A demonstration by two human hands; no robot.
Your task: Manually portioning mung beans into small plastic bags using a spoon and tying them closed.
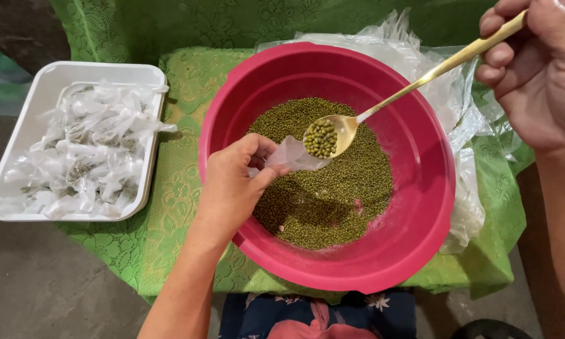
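My left hand (232, 185) pinches a small clear bag (293, 155) over the pink bowl (420, 188); my right hand (536, 69) grips a gold spoon (383, 103) of green beans (320, 139). Filled clear packets (88, 150) sit in a white tray (31, 116) at nine o'clock.

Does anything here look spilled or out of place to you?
Nothing stands out. The green beans all lie inside the pink bowl, none on the green cloth. The right hand holds a gold spoon of beans at the small clear bag in the left hand. Filled bags sit in the white tray.
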